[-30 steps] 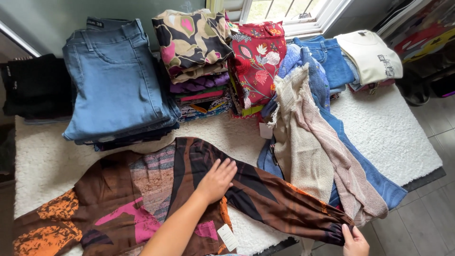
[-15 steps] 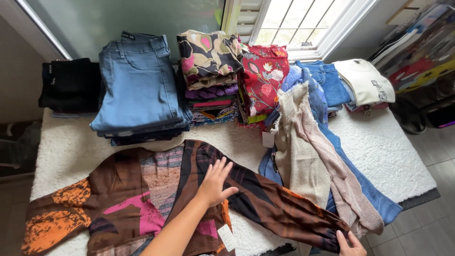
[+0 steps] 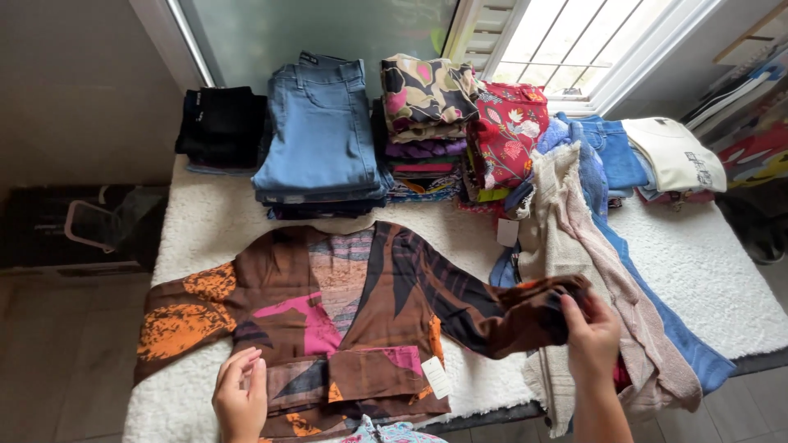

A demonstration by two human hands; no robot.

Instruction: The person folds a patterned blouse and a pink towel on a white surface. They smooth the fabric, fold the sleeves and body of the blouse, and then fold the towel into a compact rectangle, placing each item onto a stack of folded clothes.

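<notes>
A brown patterned top [image 3: 345, 303] with orange and pink patches lies spread on the white fluffy table cover [image 3: 706, 262]. My right hand [image 3: 593, 328] grips the end of the top's right sleeve [image 3: 525, 316] and has it lifted and folded inward. Near the front edge, my left hand [image 3: 240, 394] rests with fingers together on the garment's lower left hem, beside a white price tag [image 3: 437, 377].
Along the back stand stacks of folded clothes: black items [image 3: 222, 127], blue jeans [image 3: 320, 139], patterned tops [image 3: 427, 123], a red floral piece [image 3: 509, 135], a cream sweater [image 3: 677, 156]. A loose heap of beige and blue garments [image 3: 591, 246] lies right.
My right hand has taken the sleeve end and brought it up and inward. My left hand has moved from the garment's middle down to its lower left hem.
</notes>
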